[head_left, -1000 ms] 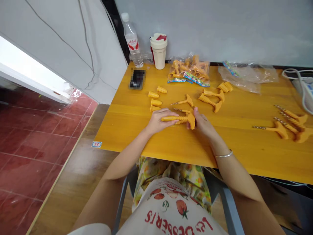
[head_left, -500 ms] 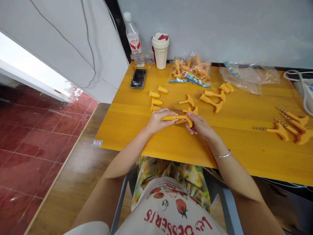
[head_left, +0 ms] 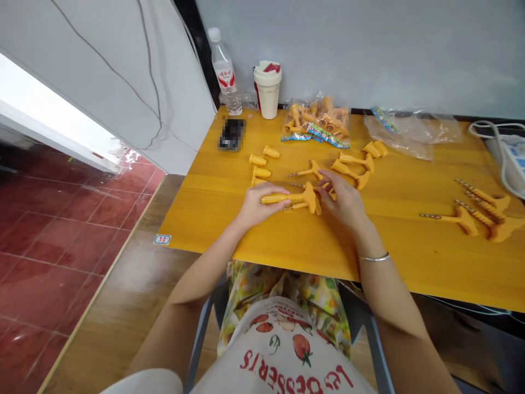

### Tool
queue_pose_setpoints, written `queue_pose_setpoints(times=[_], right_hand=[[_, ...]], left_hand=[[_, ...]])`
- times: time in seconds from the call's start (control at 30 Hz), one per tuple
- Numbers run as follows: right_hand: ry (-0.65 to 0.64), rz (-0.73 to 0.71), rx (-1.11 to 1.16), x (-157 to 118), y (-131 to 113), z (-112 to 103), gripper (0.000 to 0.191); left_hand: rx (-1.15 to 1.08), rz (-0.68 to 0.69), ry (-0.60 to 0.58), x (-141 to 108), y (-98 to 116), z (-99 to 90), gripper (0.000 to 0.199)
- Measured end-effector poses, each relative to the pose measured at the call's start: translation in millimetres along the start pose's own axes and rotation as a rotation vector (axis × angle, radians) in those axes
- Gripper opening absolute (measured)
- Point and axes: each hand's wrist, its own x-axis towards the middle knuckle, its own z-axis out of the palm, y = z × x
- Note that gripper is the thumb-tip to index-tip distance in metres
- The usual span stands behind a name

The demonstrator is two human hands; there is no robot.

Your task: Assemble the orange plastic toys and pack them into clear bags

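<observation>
My left hand (head_left: 257, 208) is closed round the ribbed cap of a yellow T-handled screw (head_left: 296, 198), whose handle points right. My right hand (head_left: 345, 203) is just right of that handle, off it, its fingers bent and slightly apart. Its fingertips are over or beside the handle of another screw on the table; whether they touch it I cannot tell. An uncapped T-handled screw (head_left: 307, 171) with a metal spiral tip lies just beyond my hands, and one more is partly hidden beneath the held one. Several loose yellow caps (head_left: 257, 160) lie beyond my left hand.
Capped screws (head_left: 356, 171) lie past my right hand; several uncapped ones (head_left: 463, 220) are at the right. Along the back stand a water bottle (head_left: 226, 76), a cup (head_left: 269, 93), a bag of yellow parts (head_left: 318, 121) and an emptied-looking plastic bag (head_left: 414, 134). A phone (head_left: 232, 134) lies at left.
My right hand has let go of the held screw's handle and moved slightly up and right. My left hand has shifted a little left with the capped screw.
</observation>
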Motion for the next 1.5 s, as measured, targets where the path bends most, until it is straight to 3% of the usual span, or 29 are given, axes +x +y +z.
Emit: queue_pose_setpoints(times=[0.13, 0.33, 0.5, 0.67, 0.83, 0.93, 1.17, 1.33, 1.5], right_hand=[[-0.094, -0.017, -0.140, -0.5, 6.0, 0.2, 0.024], [-0.247, -0.132, -0.159, -4.9, -0.6, 13.0, 0.020], [-0.281, -0.163, -0.143, -6.5, -2.4, 19.6, 0.021], [-0.240, -0.149, -0.199, -3.8, -10.3, 18.2, 0.023], [-0.114, -0.129, -0.217, -0.7, -15.8, 13.8, 0.023], [-0.027, -0.095, -0.229, -0.1, -16.0, 12.4, 0.022], [0.229, -0.013, -0.280, 1.5, -6.9, 2.3, 0.021], [0.199, -0.003, -0.277, 1.9, -5.4, 0.1, 0.022], [0.085, -0.058, -0.265, 2.4, -18.3, 7.2, 0.022]], left_hand=[[0.162, 0.019, -0.191, -36.2, 5.5, -4.4, 0.018], [0.331, -0.070, -0.299, -59.0, -2.5, -4.5, 0.025], [0.419, -0.065, -0.342, -54.0, 2.4, -13.5, 0.041], [0.616, -0.060, -0.154, -28.6, -9.6, -34.0, 0.036], [0.839, -0.065, -0.292, -5.6, -26.9, -39.7, 0.025], [0.816, -0.047, -0.314, 4.5, -23.7, -37.7, 0.021], [0.502, -0.022, -0.298, 42.7, -16.0, -24.2, 0.023], [0.429, 0.005, -0.246, 40.5, -23.9, -13.3, 0.023], [0.347, 0.070, -0.279, 31.9, -19.1, -5.1, 0.028]])
